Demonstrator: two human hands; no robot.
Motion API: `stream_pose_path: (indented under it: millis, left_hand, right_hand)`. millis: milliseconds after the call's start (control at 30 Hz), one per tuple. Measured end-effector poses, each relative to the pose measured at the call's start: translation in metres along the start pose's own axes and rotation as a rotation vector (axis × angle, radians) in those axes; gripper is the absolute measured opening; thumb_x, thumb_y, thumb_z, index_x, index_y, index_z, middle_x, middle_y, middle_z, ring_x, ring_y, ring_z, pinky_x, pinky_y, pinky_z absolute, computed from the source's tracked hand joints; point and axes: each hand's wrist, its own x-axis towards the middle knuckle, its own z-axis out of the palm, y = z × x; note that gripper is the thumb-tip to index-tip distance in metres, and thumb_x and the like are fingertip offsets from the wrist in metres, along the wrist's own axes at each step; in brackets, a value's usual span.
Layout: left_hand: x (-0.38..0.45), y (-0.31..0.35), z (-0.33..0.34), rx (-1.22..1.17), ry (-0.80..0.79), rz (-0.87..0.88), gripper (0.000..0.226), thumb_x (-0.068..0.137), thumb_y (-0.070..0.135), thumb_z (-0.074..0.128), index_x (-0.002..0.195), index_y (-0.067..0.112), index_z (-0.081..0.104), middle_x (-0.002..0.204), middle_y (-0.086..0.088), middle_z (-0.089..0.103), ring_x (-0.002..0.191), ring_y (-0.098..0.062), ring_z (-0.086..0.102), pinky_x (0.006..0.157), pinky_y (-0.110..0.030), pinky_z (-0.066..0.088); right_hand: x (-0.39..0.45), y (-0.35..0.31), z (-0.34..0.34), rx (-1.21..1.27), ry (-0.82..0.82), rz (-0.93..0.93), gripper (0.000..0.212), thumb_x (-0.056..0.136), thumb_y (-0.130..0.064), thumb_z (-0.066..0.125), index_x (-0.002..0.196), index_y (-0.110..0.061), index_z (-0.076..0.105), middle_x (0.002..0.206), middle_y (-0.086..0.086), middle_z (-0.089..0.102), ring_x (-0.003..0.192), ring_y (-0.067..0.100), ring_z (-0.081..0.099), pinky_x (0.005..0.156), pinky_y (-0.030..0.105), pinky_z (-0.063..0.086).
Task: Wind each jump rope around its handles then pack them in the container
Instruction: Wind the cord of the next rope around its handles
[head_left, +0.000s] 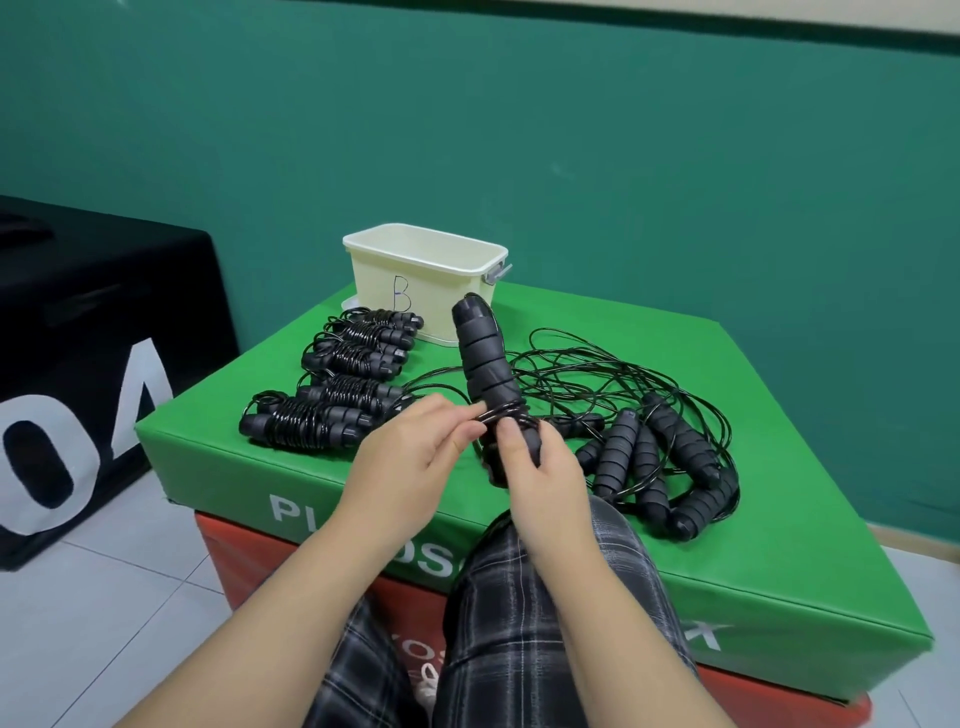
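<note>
Handles (485, 364) upright, tilted up-left | right hand (540, 467) grips base | left hand (410, 452) pinches cord (493, 413)

I see the container (425, 270) standing at the far edge of the padded box (675, 545), which rests on a lower box (228, 561). Just before the container, on the left part of the top, the wound ropes (337, 384) lie in a row running toward me. The loose ropes (649, 447) lie in a tangle on the right. Between the two groups, my left hand (405, 457) and right hand (540, 467) meet at a pair of handles (485, 364), tilted, rising toward the container. A separate block (78, 364) stands on the floor to the left.
</note>
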Motion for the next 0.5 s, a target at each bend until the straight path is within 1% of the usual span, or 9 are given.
stream_pose_path:
  millis: [33, 67, 133, 167, 200, 267, 333, 433, 500]
  left_hand:
    - [0.0, 0.001, 0.0, 0.004, -0.013, 0.016, 0.05, 0.088, 0.052, 0.035, 0.116, 0.025, 0.066, 0.079, 0.019, 0.05, 0.075, -0.007, 0.052, 0.068, -0.03, 0.044]
    - [-0.001, 0.001, 0.0, 0.007, -0.022, 0.03, 0.049, 0.089, 0.051, 0.035, 0.118, 0.026, 0.065, 0.08, 0.02, 0.05, 0.074, -0.007, 0.051, 0.067, -0.03, 0.045]
    - [-0.003, 0.002, 0.001, 0.026, -0.017, 0.039, 0.047, 0.091, 0.049, 0.034, 0.118, 0.025, 0.064, 0.081, 0.019, 0.051, 0.075, -0.008, 0.051, 0.065, -0.032, 0.046]
    - [-0.003, 0.003, 0.002, 0.045, 0.002, 0.032, 0.045, 0.092, 0.048, 0.035, 0.115, 0.024, 0.065, 0.083, 0.018, 0.053, 0.076, -0.008, 0.053, 0.065, -0.032, 0.047]
    - [-0.004, 0.004, 0.003, 0.069, 0.023, 0.014, 0.042, 0.092, 0.048, 0.038, 0.112, 0.023, 0.065, 0.086, 0.018, 0.055, 0.078, -0.009, 0.055, 0.067, -0.033, 0.047]
    - [-0.003, 0.006, 0.004, 0.135, 0.049, -0.056, 0.031, 0.095, 0.043, 0.042, 0.105, 0.021, 0.062, 0.087, 0.017, 0.057, 0.081, -0.014, 0.058, 0.068, -0.034, 0.046]
    - [-0.001, 0.008, 0.007, 0.215, 0.041, -0.156, 0.025, 0.096, 0.042, 0.041, 0.098, 0.021, 0.054, 0.077, 0.011, 0.057, 0.075, -0.02, 0.056, 0.064, -0.036, 0.042]
    - [0.003, 0.011, 0.011, 0.235, 0.034, -0.262, 0.025, 0.094, 0.046, 0.039, 0.089, 0.021, 0.042, 0.065, 0.006, 0.052, 0.068, -0.025, 0.053, 0.058, -0.037, 0.036]
    - [0.005, 0.01, 0.013, 0.203, 0.021, -0.316, 0.03, 0.093, 0.049, 0.037, 0.091, 0.02, 0.043, 0.068, 0.005, 0.054, 0.072, -0.027, 0.055, 0.061, -0.039, 0.039]
  right_hand:
    - [0.0, 0.0, -0.002, 0.062, 0.01, 0.023, 0.03, 0.094, -0.042, 0.051, 0.079, -0.017, 0.055, 0.072, -0.007, 0.056, 0.066, 0.007, 0.05, 0.06, 0.021, 0.037]
    - [0.001, 0.0, -0.002, 0.129, 0.01, 0.045, 0.034, 0.094, -0.044, 0.051, 0.08, -0.014, 0.057, 0.074, -0.003, 0.058, 0.069, 0.01, 0.053, 0.064, 0.024, 0.041]
    - [0.002, 0.003, -0.001, 0.256, -0.006, 0.087, 0.039, 0.089, -0.053, 0.053, 0.086, -0.015, 0.063, 0.083, 0.008, 0.066, 0.08, 0.026, 0.061, 0.073, 0.039, 0.05]
    - [0.002, 0.002, 0.0, 0.312, -0.015, 0.103, 0.04, 0.087, -0.055, 0.055, 0.087, -0.016, 0.064, 0.086, 0.011, 0.068, 0.082, 0.031, 0.063, 0.074, 0.044, 0.052]
    - [0.002, 0.002, 0.0, 0.358, -0.022, 0.113, 0.038, 0.088, -0.053, 0.056, 0.087, -0.016, 0.065, 0.086, 0.012, 0.068, 0.081, 0.033, 0.063, 0.072, 0.044, 0.053]
    - [0.003, 0.002, 0.001, 0.413, -0.035, 0.117, 0.029, 0.093, -0.041, 0.053, 0.087, -0.014, 0.064, 0.08, 0.011, 0.066, 0.074, 0.028, 0.062, 0.064, 0.037, 0.053]
    - [0.003, 0.0, 0.0, 0.445, -0.049, 0.117, 0.026, 0.097, -0.031, 0.049, 0.088, -0.011, 0.064, 0.077, 0.009, 0.066, 0.069, 0.023, 0.062, 0.059, 0.03, 0.051]
    - [0.003, -0.002, 0.0, 0.485, -0.051, 0.131, 0.026, 0.099, -0.026, 0.046, 0.09, -0.009, 0.063, 0.075, 0.008, 0.067, 0.061, 0.019, 0.063, 0.052, 0.026, 0.05]
    - [0.003, -0.002, 0.0, 0.503, -0.049, 0.142, 0.027, 0.099, -0.027, 0.046, 0.092, -0.008, 0.064, 0.077, 0.009, 0.068, 0.059, 0.019, 0.063, 0.05, 0.025, 0.048]
